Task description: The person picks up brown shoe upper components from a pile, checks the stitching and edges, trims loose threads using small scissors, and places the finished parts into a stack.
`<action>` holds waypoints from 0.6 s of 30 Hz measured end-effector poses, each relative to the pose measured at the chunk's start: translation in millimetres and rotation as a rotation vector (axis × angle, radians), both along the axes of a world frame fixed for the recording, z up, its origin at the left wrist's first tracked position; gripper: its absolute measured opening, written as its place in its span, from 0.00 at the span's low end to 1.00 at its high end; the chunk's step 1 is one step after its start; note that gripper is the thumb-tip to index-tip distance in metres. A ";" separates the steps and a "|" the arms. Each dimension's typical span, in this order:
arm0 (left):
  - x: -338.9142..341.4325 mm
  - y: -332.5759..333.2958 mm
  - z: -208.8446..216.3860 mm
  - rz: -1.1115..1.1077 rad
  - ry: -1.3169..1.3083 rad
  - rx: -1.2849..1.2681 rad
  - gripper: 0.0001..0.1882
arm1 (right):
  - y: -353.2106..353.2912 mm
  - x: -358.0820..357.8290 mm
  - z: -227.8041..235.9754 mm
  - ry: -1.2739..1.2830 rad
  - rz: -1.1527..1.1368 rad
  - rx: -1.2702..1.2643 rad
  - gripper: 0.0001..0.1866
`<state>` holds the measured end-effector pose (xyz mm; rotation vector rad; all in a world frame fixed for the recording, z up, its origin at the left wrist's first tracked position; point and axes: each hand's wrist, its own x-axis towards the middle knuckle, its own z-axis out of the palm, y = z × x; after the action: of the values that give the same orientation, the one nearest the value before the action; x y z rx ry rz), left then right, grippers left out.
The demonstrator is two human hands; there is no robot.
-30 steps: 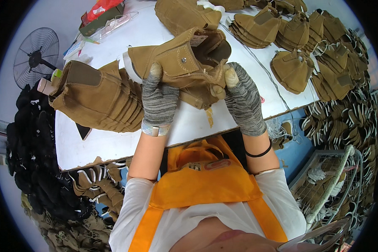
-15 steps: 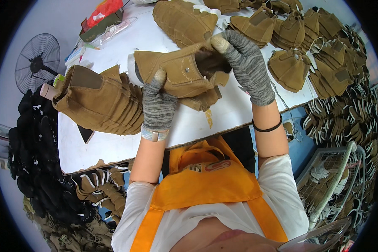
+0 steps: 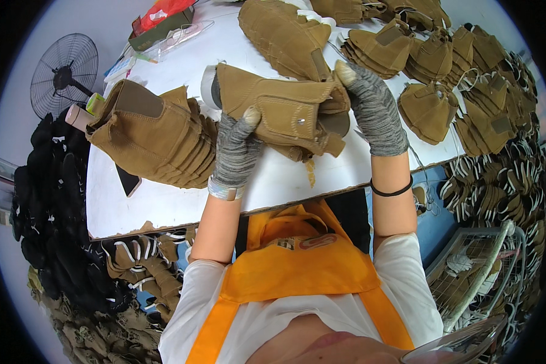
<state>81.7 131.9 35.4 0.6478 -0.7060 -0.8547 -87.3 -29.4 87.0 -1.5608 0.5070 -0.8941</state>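
The tan suede boot upper is being held just above the white bench, lying on its side between both gloved hands, with a small metal stud showing on its flank. The left hand is clamping the near lower edge, thumb pressing up onto the suede and fingers curling underneath. The right hand is closing over the far end by the opening, its fingertips pushing into the folded collar.

To handle this well, I'd judge that both grips should be staying firm but shallow, so the soft suede is not creasing at the elastic panel and the loose flap at the bottom is not catching on the bench edge.

Both forearms are rising from the lower edge, elbows tucked near the orange apron; the right wrist, wearing a black band, is reaching farther out than the left.

Just beside the left hand a stack of finished uppers is leaning on the bench. More tan uppers are lying spread along the far side, and a floor fan is standing beyond the bench's left end.
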 end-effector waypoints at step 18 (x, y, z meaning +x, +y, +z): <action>-16.9 1.0 7.5 0.186 -0.424 0.089 0.34 | 19.5 -12.3 -23.1 -0.341 -0.039 0.330 0.36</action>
<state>64.8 132.9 42.9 0.9745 -0.9742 -0.5825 -99.6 -9.9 63.9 -1.0762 0.4148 -1.0249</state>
